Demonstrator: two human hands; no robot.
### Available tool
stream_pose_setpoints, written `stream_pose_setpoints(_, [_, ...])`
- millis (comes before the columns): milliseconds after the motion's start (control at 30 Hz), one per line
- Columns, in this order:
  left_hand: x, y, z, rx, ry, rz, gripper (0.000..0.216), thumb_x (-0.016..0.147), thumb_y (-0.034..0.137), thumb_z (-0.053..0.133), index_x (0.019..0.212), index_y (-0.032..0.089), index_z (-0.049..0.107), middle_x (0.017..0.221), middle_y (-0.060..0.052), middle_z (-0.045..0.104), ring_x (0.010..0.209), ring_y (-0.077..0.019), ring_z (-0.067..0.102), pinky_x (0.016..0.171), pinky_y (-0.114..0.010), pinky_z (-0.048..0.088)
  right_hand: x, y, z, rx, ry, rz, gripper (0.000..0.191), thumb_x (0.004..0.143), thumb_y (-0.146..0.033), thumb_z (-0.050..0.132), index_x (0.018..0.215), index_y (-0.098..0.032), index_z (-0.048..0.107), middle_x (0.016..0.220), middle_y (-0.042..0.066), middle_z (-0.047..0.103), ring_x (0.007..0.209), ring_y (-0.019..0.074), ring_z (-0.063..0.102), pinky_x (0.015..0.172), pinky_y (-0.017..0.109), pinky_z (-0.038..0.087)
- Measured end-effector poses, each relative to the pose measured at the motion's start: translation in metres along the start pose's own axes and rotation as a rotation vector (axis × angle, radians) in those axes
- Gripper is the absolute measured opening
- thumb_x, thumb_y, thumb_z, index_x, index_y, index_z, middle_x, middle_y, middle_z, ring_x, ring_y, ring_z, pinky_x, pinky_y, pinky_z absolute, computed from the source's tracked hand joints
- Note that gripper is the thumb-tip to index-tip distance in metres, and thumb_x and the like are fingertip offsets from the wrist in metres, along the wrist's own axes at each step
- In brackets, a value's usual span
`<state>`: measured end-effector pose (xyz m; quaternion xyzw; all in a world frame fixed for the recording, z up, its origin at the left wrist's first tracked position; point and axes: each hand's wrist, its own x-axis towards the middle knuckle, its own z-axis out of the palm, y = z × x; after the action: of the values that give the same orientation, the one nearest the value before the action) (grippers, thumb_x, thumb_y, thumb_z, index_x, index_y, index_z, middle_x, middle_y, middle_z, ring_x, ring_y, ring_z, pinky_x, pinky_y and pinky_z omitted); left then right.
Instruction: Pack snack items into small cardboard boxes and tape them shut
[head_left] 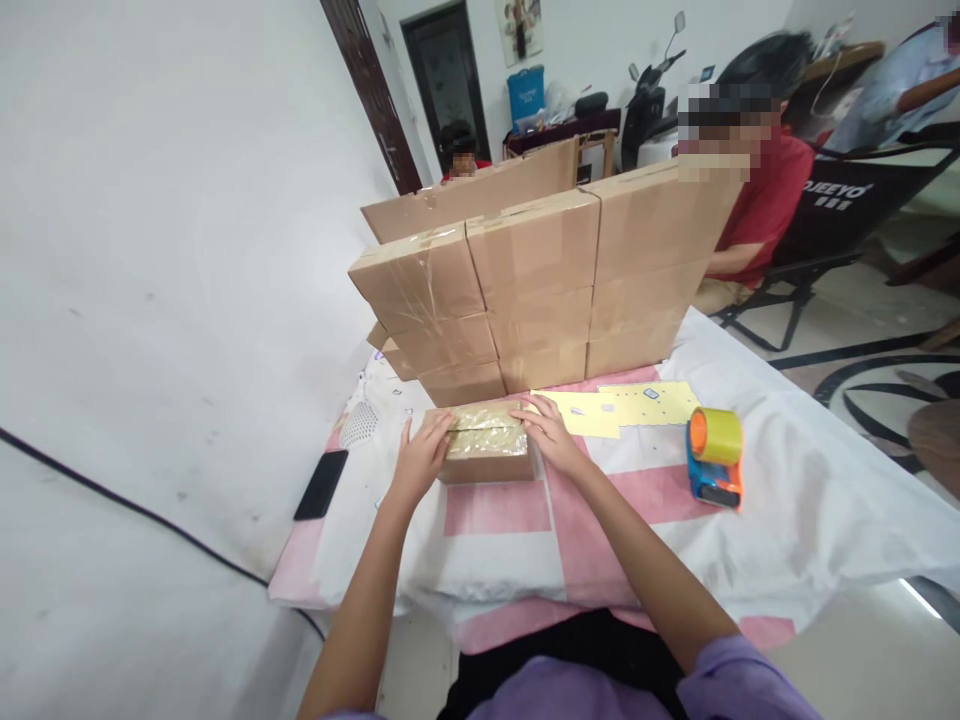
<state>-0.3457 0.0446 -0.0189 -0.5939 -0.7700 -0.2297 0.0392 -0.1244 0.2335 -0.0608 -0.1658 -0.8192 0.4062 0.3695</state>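
A small cardboard box [486,468] lies on the cloth-covered table in front of me, with shiny clear tape [487,440] across its top and over the seam. My left hand [424,455] rests at the box's left end, fingers stretched onto the taped top and thumb held apart. At the opposite end, my right hand [551,432] lies with its fingers spread over the top right edge. Both hands touch the box from above and the sides. To the right stands a blue and orange tape dispenser [712,482] carrying a yellowish roll of tape [721,436].
Stacked cardboard boxes [536,250] form a wall behind the small box. Yellow sheets [649,404] lie at its foot. A black phone [321,485] is near the table's left edge, beside the white wall [150,300]. A person in red [772,200] sits beyond the stack.
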Motion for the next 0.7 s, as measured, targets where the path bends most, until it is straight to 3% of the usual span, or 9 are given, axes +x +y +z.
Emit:
stream_pose_setpoints(67, [-0.002,0.005,0.001,-0.011,-0.077,0.035,0.044,0.103,0.032,0.035,0.143,0.031,0.052,0.148,-0.004,0.056,0.144,-0.0243,0.043,0.123,-0.056,0.02,-0.009,-0.005,-0.013,-0.081,0.013,-0.011,0.037,0.101,-0.036,0.045,0.132,-0.034,0.065,0.154,0.002,0.046,0.143,0.031,0.035,0.118,0.059,0.028])
stream_pose_setpoints(133, [-0.005,0.01,0.002,-0.005,-0.121,0.045,0.047,0.102,0.041,0.04,0.147,0.029,0.048,0.153,-0.005,0.05,0.148,-0.0273,0.036,0.122,-0.057,0.023,-0.025,-0.009,-0.034,-0.153,0.116,-0.024,0.042,0.101,-0.037,0.047,0.142,-0.034,0.056,0.154,0.006,0.046,0.141,0.0311,0.039,0.117,0.059,0.03])
stream_pose_setpoints(300, [-0.004,0.024,0.007,0.053,-0.144,0.019,0.063,0.094,0.059,0.053,0.147,0.027,0.05,0.156,-0.013,0.045,0.148,-0.0391,0.033,0.119,-0.065,0.021,-0.089,0.004,-0.13,-0.462,0.63,0.095,0.046,0.093,-0.041,0.056,0.136,-0.023,0.057,0.138,0.015,0.055,0.133,0.0352,0.046,0.114,0.062,0.031])
stream_pose_setpoints(367, [0.001,0.03,0.012,0.108,-0.11,0.021,0.069,0.088,0.064,0.059,0.144,0.024,0.054,0.155,-0.016,0.046,0.145,-0.0423,0.036,0.116,-0.063,0.026,-0.117,0.022,-0.172,-0.544,0.814,0.248,0.058,0.086,-0.045,0.062,0.137,-0.016,0.054,0.139,0.021,0.051,0.135,0.0388,0.043,0.115,0.063,0.029])
stream_pose_setpoints(400, [0.003,0.033,0.013,0.132,-0.091,0.031,0.071,0.086,0.065,0.061,0.142,0.023,0.056,0.153,-0.016,0.048,0.142,-0.0426,0.039,0.115,-0.061,0.03,-0.129,0.032,-0.19,-0.528,0.884,0.351,0.068,0.08,-0.045,0.069,0.138,-0.014,0.052,0.142,0.025,0.046,0.134,0.0404,0.045,0.112,0.06,0.034])
stream_pose_setpoints(467, [0.005,0.036,0.016,0.158,-0.067,0.052,0.071,0.084,0.066,0.063,0.14,0.022,0.058,0.145,-0.016,0.054,0.133,-0.0409,0.048,0.11,-0.055,0.037,-0.147,0.051,-0.214,-0.309,0.927,0.541,0.082,0.071,-0.043,0.077,0.141,-0.014,0.045,0.142,0.029,0.045,0.122,0.0381,0.056,0.098,0.052,0.05])
stream_pose_setpoints(533, [0.005,0.04,0.017,0.161,-0.063,0.061,0.069,0.084,0.063,0.064,0.14,0.023,0.059,0.138,-0.016,0.059,0.125,-0.0386,0.054,0.106,-0.053,0.041,-0.156,0.066,-0.225,-0.007,0.908,0.644,0.084,0.064,-0.041,0.083,0.137,-0.02,0.045,0.13,0.025,0.057,0.105,0.0327,0.067,0.082,0.044,0.057])
stream_pose_setpoints(633, [0.003,0.05,0.016,0.166,-0.057,0.047,0.069,0.083,0.06,0.068,0.143,0.027,0.057,0.136,-0.016,0.058,0.12,-0.0401,0.056,0.102,-0.056,0.042,-0.159,0.075,-0.225,0.273,0.82,0.652,0.069,0.057,-0.042,0.087,0.116,-0.022,0.058,0.101,0.012,0.071,0.086,0.0275,0.071,0.072,0.04,0.061])
stream_pose_setpoints(700, [0.004,0.06,0.017,0.177,-0.053,0.031,0.072,0.08,0.06,0.072,0.143,0.029,0.056,0.136,-0.018,0.057,0.119,-0.0436,0.055,0.1,-0.06,0.041,-0.158,0.073,-0.221,0.342,0.715,0.643,0.057,0.055,-0.045,0.088,0.102,-0.02,0.066,0.091,0.011,0.073,0.077,0.0259,0.071,0.065,0.037,0.061])
